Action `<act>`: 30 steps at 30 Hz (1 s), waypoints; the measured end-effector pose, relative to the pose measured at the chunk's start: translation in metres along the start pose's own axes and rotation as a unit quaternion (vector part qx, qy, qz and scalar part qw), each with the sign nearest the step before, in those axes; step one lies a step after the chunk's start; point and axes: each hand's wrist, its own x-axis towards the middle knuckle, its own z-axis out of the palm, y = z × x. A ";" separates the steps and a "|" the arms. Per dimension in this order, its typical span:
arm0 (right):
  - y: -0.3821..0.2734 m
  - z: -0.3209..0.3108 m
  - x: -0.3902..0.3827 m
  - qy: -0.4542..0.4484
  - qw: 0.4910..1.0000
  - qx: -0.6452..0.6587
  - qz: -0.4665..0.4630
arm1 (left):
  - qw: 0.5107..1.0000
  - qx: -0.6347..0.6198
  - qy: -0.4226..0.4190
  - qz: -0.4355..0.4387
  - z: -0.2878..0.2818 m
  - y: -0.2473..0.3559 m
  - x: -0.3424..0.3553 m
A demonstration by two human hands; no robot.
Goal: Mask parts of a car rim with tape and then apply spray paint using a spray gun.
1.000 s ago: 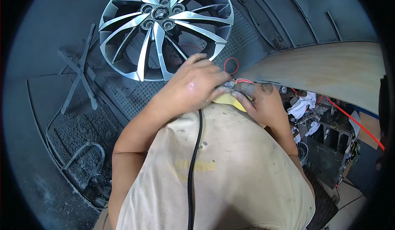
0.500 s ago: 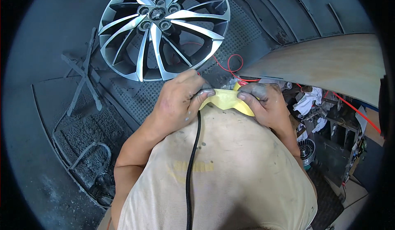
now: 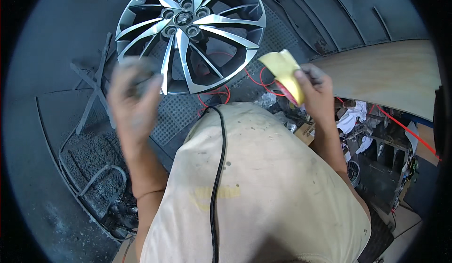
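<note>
Your right hand (image 3: 316, 83) pinches the yellow tape-like piece (image 3: 281, 66) by its near end, probably to keep the far end free, right of the wheel (image 3: 182, 51). Your blurred left hand (image 3: 135, 96) is loosely spread, thumb apart, at the wheel's near left. The cardboard box (image 3: 306, 132) hides its contents.

Left grip (image 3: 132, 97) a blur, perhaps half-curled

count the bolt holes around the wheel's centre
5, ringing the cap of the wheel: top hole, upper right hole, lower right hole, lower left hole, upper left hole. None looks hidden.
</note>
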 end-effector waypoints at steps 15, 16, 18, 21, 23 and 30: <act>0.019 0.035 -0.022 -0.105 0.993 0.042 0.040 | 0.906 -0.257 -0.144 -0.305 0.124 -0.024 -0.058; 0.017 0.036 -0.026 -0.108 0.992 0.042 0.039 | 0.907 -0.255 -0.141 -0.305 0.124 -0.027 -0.062; 0.006 0.038 -0.034 -0.128 0.987 0.097 0.026 | 0.897 -0.265 -0.134 -0.329 0.122 -0.034 -0.067; -0.002 0.038 -0.035 -0.147 0.978 0.149 0.016 | 0.884 -0.277 -0.126 -0.355 0.116 -0.041 -0.068; 0.006 0.037 -0.031 -0.172 0.974 0.117 -0.091 | 0.837 -0.334 -0.102 -0.422 0.110 -0.043 -0.064; -0.004 0.038 -0.031 -0.186 0.966 -0.044 -0.177 | 0.782 -0.369 -0.050 -0.500 0.093 -0.032 -0.052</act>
